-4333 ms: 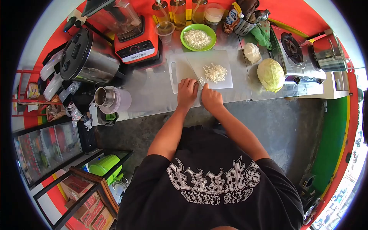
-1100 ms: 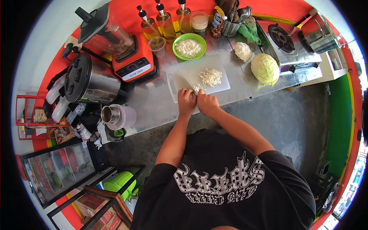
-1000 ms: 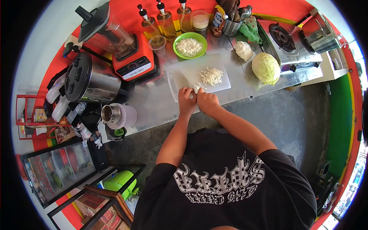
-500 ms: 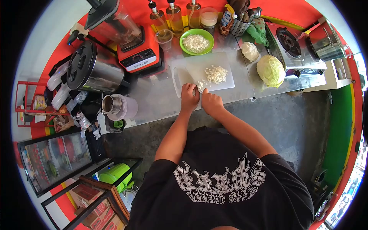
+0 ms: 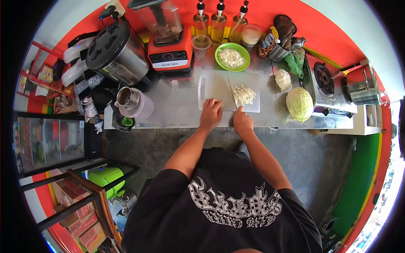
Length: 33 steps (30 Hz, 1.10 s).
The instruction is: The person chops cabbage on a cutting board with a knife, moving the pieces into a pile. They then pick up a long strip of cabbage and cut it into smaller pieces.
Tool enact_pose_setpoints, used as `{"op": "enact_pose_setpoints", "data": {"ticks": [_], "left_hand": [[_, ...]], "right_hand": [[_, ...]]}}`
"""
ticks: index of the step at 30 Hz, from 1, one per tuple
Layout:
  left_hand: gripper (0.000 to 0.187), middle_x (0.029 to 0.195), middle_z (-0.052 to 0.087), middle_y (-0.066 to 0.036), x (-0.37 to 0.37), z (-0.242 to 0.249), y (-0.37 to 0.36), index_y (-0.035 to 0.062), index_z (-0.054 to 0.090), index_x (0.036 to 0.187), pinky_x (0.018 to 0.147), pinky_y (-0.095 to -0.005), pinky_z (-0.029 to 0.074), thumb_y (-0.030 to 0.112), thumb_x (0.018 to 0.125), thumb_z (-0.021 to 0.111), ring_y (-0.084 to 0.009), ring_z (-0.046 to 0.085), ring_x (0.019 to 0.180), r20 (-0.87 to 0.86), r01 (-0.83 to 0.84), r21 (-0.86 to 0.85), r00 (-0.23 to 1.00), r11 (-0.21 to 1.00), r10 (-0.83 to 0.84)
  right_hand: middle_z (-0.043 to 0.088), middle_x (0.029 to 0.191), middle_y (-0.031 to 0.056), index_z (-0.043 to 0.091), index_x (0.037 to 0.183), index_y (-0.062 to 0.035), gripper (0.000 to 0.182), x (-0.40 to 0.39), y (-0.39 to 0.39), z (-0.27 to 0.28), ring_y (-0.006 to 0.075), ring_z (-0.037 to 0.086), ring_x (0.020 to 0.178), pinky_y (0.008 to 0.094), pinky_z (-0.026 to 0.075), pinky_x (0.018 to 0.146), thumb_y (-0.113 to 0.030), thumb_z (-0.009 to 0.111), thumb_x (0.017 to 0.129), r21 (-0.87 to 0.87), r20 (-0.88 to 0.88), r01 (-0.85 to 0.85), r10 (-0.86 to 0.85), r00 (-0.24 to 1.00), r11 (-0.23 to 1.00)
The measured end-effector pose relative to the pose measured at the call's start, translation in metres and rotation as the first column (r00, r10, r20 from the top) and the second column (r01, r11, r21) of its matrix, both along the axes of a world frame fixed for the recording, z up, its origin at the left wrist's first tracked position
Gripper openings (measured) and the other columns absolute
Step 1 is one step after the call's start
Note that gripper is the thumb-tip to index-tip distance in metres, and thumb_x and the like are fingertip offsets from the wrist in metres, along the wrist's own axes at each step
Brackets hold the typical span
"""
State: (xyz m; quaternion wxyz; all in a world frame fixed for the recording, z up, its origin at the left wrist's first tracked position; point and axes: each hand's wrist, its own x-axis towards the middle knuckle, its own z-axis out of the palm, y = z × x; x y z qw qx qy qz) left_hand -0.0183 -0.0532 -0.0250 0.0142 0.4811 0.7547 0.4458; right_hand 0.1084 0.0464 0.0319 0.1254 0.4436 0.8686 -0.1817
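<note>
A white cutting board (image 5: 215, 86) lies on the metal counter, its handle slot at the left. On its right half is a pile of shredded cabbage (image 5: 244, 96). My right hand (image 5: 243, 121) is closed at the board's near edge around a knife (image 5: 232, 90), index finger stretched forward. The thin blade stands nearly edge-on along the left side of the pile; the handle is hidden in the hand. My left hand (image 5: 211, 113) rests on the board's near left part, fingers laid down, with nothing visible in it. A green bowl (image 5: 245, 63) of shredded cabbage stands behind the board.
To the right are a whole cabbage (image 5: 299, 104), a cut pale piece (image 5: 282, 79) and a gas stove (image 5: 333, 90) with a pot (image 5: 363, 86). A red blender (image 5: 169, 55), pump bottles (image 5: 218, 27), a large steel container (image 5: 118, 52) and a lilac jug (image 5: 141, 105) stand behind and left.
The view has shifted and turned. The knife has swung to the pile's left side, gathering the shreds into one heap. My hands have moved farther apart.
</note>
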Motion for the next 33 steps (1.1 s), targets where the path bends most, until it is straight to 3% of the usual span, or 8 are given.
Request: {"op": "enact_pose_setpoints", "data": {"ticks": [3, 5, 9, 11, 21, 26, 33], "left_hand": [[0.026, 0.105, 0.057, -0.007, 0.001, 0.004, 0.001, 0.0100, 0.068, 0.109, 0.092, -0.0441, 0.045, 0.005, 0.085, 0.064, -0.0293, 0.053, 0.107, -0.088, -0.021, -0.081, 0.996, 0.996, 0.014], [0.027, 0.106, 0.056, -0.005, 0.002, 0.003, 0.000, 0.0141, 0.068, 0.112, 0.093, -0.0436, 0.043, 0.008, 0.086, 0.065, -0.0271, 0.052, 0.108, -0.136, -0.032, -0.143, 0.991, 0.989, 0.013], [0.024, 0.105, 0.058, -0.005, 0.001, 0.004, 0.000, 0.0124, 0.069, 0.111, 0.089, -0.0427, 0.043, 0.009, 0.088, 0.066, -0.0281, 0.054, 0.104, -0.174, -0.036, -0.099, 0.985, 0.994, 0.019], [0.021, 0.105, 0.059, -0.005, 0.001, 0.004, 0.000, 0.0113, 0.067, 0.111, 0.089, -0.0432, 0.043, 0.011, 0.090, 0.064, -0.0285, 0.054, 0.104, -0.154, -0.033, -0.107, 0.988, 0.994, 0.017], [0.018, 0.110, 0.061, -0.005, 0.001, 0.001, 0.001, 0.0089, 0.064, 0.110, 0.092, -0.0446, 0.042, 0.014, 0.093, 0.060, -0.0292, 0.053, 0.107, -0.062, -0.043, -0.097, 0.997, 0.994, 0.038], [0.018, 0.108, 0.061, -0.007, -0.002, 0.001, 0.001, 0.0080, 0.065, 0.107, 0.090, -0.0452, 0.043, 0.011, 0.091, 0.060, -0.0299, 0.054, 0.105, -0.069, -0.019, -0.047, 0.997, 0.999, 0.016], [0.019, 0.105, 0.060, -0.007, -0.004, -0.002, 0.003, 0.0079, 0.066, 0.106, 0.088, -0.0443, 0.045, 0.007, 0.087, 0.061, -0.0295, 0.054, 0.103, -0.095, -0.039, -0.078, 0.995, 0.996, 0.031]], "right_hand": [[0.072, 0.100, 0.0269, 0.047, 0.115, 0.0021, 0.022, 0.006, 0.007, 0.001, 0.0437, 0.072, 0.094, 0.0514, 0.058, 0.081, -0.011, 0.047, 0.098, 0.022, -0.005, -0.025, 0.026, 1.000, 0.999], [0.071, 0.101, 0.0283, 0.045, 0.117, 0.0002, 0.030, 0.004, 0.004, 0.000, 0.0468, 0.069, 0.096, 0.0552, 0.055, 0.085, -0.026, 0.050, 0.103, -0.032, -0.028, -0.023, 0.023, 0.999, 0.999], [0.070, 0.100, 0.0291, 0.045, 0.116, 0.0013, 0.034, -0.004, -0.012, 0.002, 0.0473, 0.069, 0.094, 0.0549, 0.055, 0.082, -0.029, 0.050, 0.103, -0.036, -0.044, -0.098, 0.097, 0.994, 0.995], [0.072, 0.098, 0.0263, 0.048, 0.114, 0.0030, 0.024, -0.007, -0.018, 0.009, 0.0425, 0.073, 0.090, 0.0486, 0.060, 0.077, -0.015, 0.050, 0.099, 0.038, -0.027, -0.168, 0.169, 0.985, 0.985], [0.073, 0.094, 0.0243, 0.049, 0.112, -0.0011, 0.019, -0.006, -0.022, 0.006, 0.0402, 0.074, 0.088, 0.0495, 0.060, 0.074, -0.015, 0.046, 0.100, 0.032, 0.030, -0.177, 0.176, 0.984, 0.984], [0.074, 0.095, 0.0226, 0.048, 0.111, -0.0034, 0.016, -0.013, -0.027, 0.001, 0.0387, 0.074, 0.090, 0.0480, 0.060, 0.075, -0.014, 0.045, 0.100, 0.034, 0.050, -0.084, 0.083, 0.995, 0.996], [0.072, 0.100, 0.0263, 0.047, 0.118, 0.0004, 0.024, -0.026, -0.016, 0.016, 0.0417, 0.072, 0.096, 0.0497, 0.059, 0.081, -0.011, 0.050, 0.097, -0.010, 0.055, -0.141, 0.141, 0.988, 0.990]]}}
